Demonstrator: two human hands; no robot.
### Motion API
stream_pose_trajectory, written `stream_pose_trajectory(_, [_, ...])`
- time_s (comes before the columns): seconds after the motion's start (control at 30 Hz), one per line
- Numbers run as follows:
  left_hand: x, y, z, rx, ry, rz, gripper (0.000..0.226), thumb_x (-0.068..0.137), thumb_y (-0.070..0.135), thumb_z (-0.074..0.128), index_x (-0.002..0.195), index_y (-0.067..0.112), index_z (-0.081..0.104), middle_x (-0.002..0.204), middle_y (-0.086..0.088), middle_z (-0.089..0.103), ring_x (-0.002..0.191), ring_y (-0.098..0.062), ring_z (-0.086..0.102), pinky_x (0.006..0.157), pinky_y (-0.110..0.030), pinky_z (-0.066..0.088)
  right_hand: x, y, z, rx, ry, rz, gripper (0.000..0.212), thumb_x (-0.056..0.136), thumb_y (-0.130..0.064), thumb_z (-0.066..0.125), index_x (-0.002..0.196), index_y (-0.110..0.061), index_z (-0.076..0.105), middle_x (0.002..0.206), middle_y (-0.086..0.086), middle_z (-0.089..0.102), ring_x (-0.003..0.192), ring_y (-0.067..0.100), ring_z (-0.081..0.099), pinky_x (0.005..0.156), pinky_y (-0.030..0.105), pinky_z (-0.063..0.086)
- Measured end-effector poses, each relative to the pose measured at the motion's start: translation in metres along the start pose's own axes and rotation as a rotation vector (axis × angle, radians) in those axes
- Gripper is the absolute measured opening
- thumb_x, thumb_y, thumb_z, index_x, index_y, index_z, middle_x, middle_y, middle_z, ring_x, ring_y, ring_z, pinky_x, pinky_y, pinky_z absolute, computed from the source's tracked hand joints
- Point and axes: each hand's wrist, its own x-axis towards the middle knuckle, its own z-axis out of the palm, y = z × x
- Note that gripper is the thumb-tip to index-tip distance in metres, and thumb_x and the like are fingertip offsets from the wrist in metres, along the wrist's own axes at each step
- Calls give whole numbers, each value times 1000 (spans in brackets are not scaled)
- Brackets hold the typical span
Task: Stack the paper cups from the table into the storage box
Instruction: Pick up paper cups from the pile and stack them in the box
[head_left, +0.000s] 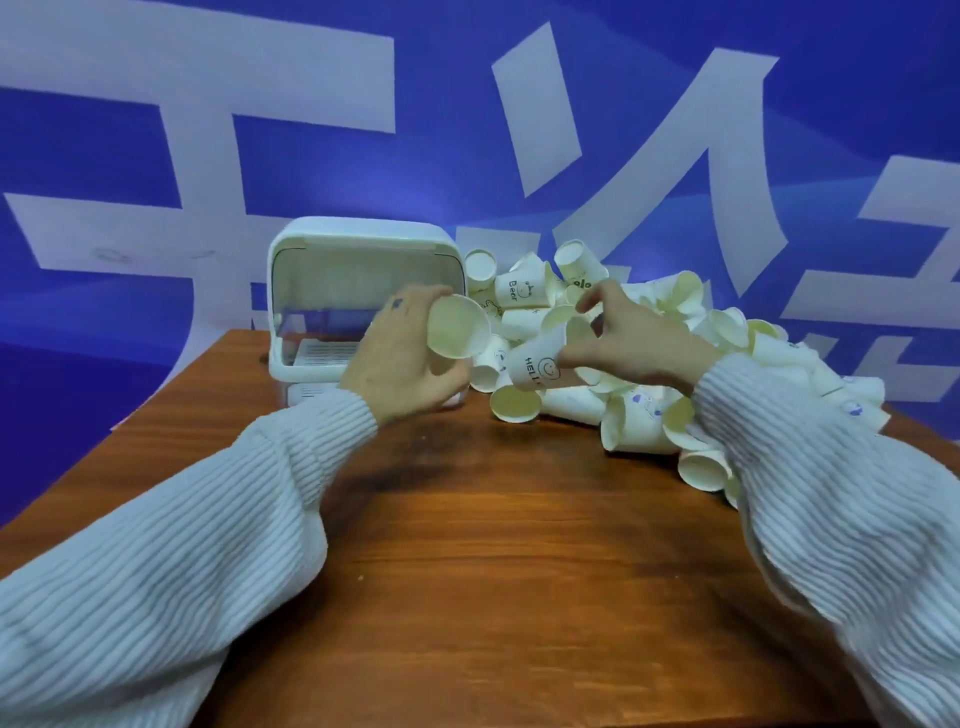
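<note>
It looked like a staged recording or display space, not a home: a blue printed backdrop (675, 130) with huge white characters filled the upper frame, directly behind a plain wooden table (493, 545) occupying the lower centre.

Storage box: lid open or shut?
Open. The storage box has its translucent lid swung up under the top, and the slatted tray inside shows.

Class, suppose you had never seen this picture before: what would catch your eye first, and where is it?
Most striking is the heap of paper cups spilling across the table's far right side. At centre, the left hand grips one cup, mouth toward the camera, and the right hand pinches a smiley-face cup. Behind the left hand stands the open white storage box.
</note>
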Motion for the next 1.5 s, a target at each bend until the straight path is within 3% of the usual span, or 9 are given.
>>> stream_pose_trajectory(0.2, [10, -33, -35, -277, 271, -508, 78, 81, 47, 75, 144, 17, 42, 138, 0, 49, 125, -17, 50, 108, -36, 42, 76, -62, 41, 166, 232, -270, 65, 82, -40, 76, 140, -24, 53, 134, 3, 58, 118, 21, 61, 102, 41, 51])
stream_pose_trajectory(0.37, [3, -51, -39, -311, 356, -562, 80, 77, 51, 75, 143, 21, 42, 137, 3, 49, 125, -15, 50, 107, -45, 47, 118, -93, 82, -51, 291, -455, 58, 90, -31, 69, 144, -22, 50, 147, 3, 49, 131, 23, 51, 104, 36, 41])
stream_pose_trajectory(0.7, [-6, -66, -40, -265, 327, -562, 75, 82, 49, 74, 144, 20, 40, 135, 6, 47, 125, -12, 46, 109, -42, 45, 154, -104, 115, -312, -106, -391, 68, 93, -40, 55, 155, -16, 41, 158, 12, 44, 143, 30, 44, 117, 43, 37])
stream_pose_trajectory(0.83, [-6, -70, -38, -244, 297, -570, 76, 87, 42, 75, 149, 20, 37, 143, 2, 46, 130, -15, 45, 112, -43, 42, 154, -96, 136, -385, -207, -379, 53, 90, -41, 57, 132, -11, 46, 136, 9, 50, 131, 29, 47, 104, 43, 40])
stream_pose_trajectory(0.97, [1, -73, -33, -181, 229, -587, 83, 88, 51, 70, 156, 20, 33, 152, -2, 43, 136, -23, 44, 113, -48, 41, 150, -91, 135, -231, -224, -372, 82, 94, -31, 61, 160, -6, 21, 165, 14, 30, 151, 26, 29, 121, 41, 28])
stream_pose_trajectory(1.1, [22, -68, -30, -197, 242, -547, 77, 85, 48, 75, 149, 21, 42, 140, 0, 50, 127, -18, 50, 109, -43, 44, 135, -75, 118, 54, -18, -320, 88, 91, -23, 58, 166, -26, 13, 162, 10, 41, 121, 13, 50, 112, 43, 41])
stream_pose_trajectory(1.17, [35, -65, -25, -188, 217, -501, 72, 84, 42, 79, 145, 20, 47, 135, -1, 54, 124, -18, 52, 108, -40, 44, 127, -65, 108, 94, 44, -316, 84, 91, -20, 57, 165, -27, 18, 164, 3, 38, 136, 18, 49, 111, 38, 40])
stream_pose_trajectory(1.3, [54, -65, -9, -117, 83, -492, 81, 82, 48, 79, 148, 14, 46, 143, -7, 55, 131, -24, 51, 111, -39, 40, 119, -45, 91, 112, 66, -320, 82, 89, -20, 57, 164, -28, 24, 161, 0, 43, 145, 16, 43, 115, 38, 39])
stream_pose_trajectory(1.5, [58, -68, 18, 136, -299, -625, 76, 82, 66, 68, 140, 19, 55, 138, -15, 47, 131, -37, 45, 109, -48, 41, 114, -24, 77, 85, 102, -334, 75, 92, -22, 58, 161, -32, 29, 151, -3, 54, 114, 12, 56, 104, 34, 44])
